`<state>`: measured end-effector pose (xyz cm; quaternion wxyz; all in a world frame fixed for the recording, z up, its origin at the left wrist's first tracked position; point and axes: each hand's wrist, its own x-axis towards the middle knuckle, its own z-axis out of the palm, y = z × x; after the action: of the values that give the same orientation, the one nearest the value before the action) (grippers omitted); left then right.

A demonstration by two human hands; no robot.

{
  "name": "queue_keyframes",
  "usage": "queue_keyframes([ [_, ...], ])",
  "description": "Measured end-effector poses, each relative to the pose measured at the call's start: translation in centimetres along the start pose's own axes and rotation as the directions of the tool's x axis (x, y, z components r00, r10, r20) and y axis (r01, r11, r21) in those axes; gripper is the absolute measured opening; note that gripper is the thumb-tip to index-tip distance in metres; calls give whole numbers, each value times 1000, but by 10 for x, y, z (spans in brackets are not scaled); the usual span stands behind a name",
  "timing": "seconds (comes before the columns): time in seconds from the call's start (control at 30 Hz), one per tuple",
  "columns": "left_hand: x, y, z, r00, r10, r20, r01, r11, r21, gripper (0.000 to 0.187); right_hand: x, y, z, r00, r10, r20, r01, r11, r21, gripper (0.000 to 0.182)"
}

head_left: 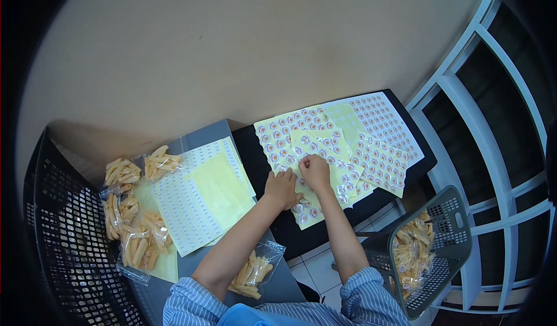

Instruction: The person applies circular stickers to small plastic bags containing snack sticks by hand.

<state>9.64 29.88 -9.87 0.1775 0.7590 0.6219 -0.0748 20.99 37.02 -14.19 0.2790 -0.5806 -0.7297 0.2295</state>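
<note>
My left hand (282, 189) lies flat, pressing on a yellow sheet of round stickers (325, 152) on the black table (255, 146). My right hand (315, 171) is just beside it, fingers curled and pinching at a sticker on the same sheet. Several such sticker sheets overlap around both hands. A clear bag of fried snack sticks (253, 271) rests near my left forearm on the grey table (203, 137).
White label sheets (191, 201) and a plain yellow backing sheet (219, 187) lie on the grey table. Several snack bags (136, 233) are piled at its left edge beside a black mesh crate (64, 233). A grey basket (432, 250) with snack bags stands on the floor at right.
</note>
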Motion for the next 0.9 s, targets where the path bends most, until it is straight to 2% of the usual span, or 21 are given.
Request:
queue_keyframes([
  [0.17,1,-1,2,1000,-5,-23,5,1000,-4,66,19,26,-7,999,-18,42,13,992,126,17],
  [0.23,1,-1,-1,1000,-8,-9,8,1000,-27,65,28,35,-16,965,166,201,-238,877,417,21],
  [0.27,0,-2,-3,1000,-6,5,7,999,-45,65,29,36,-24,922,176,345,-358,726,587,19],
  [0.3,1,-3,-6,1000,-10,4,11,999,-44,65,27,35,-29,922,172,346,-356,726,588,19],
  [0.37,5,-8,-12,999,-35,3,34,941,-338,59,15,22,-44,963,130,236,-266,606,750,19],
  [0.4,2,-11,-16,999,-38,4,37,941,-338,59,7,15,-51,973,147,180,-233,604,763,20],
  [0.43,-8,-14,-24,983,-1,-181,-81,892,-445,56,-7,3,-61,971,147,187,-238,601,763,20],
  [0.47,-20,-17,-33,933,8,-361,-210,825,-525,53,-26,-12,-73,984,136,117,-176,594,785,20],
  [0.5,-39,-17,-48,899,-15,-437,-245,811,-531,49,-48,-23,-83,990,128,52,-118,586,802,20],
  [0.57,-86,-27,-62,800,-34,-600,-345,792,-504,41,-101,-38,-87,966,87,242,-250,551,796,21],
  [0.6,-120,-26,-74,861,-143,-487,-267,689,-674,42,-127,-42,-87,942,-14,335,-242,660,711,22],
  [0.63,-149,-31,-70,847,-201,-493,-185,757,-627,43,-150,-47,-86,897,-107,428,-206,757,621,23],
  [0.67,-179,-33,-67,884,-278,-376,-36,761,-647,49,-168,-54,-86,879,-156,451,-198,741,642,23],
  [0.73,-227,-41,-38,916,-362,-174,165,735,-657,58,-196,-62,-79,850,-216,480,-224,677,701,24],
  [0.77,-242,-39,-27,915,-363,-176,166,737,-655,58,-205,-67,-75,858,-186,479,-256,654,712,22],
  [0.83,-262,-36,-5,959,-280,-51,158,672,-723,65,-210,-72,-65,887,-154,435,-225,679,699,20],
  [0.9,-264,-32,18,952,-295,-85,143,672,-727,65,-213,-79,-60,899,-161,408,-179,713,677,20],
])
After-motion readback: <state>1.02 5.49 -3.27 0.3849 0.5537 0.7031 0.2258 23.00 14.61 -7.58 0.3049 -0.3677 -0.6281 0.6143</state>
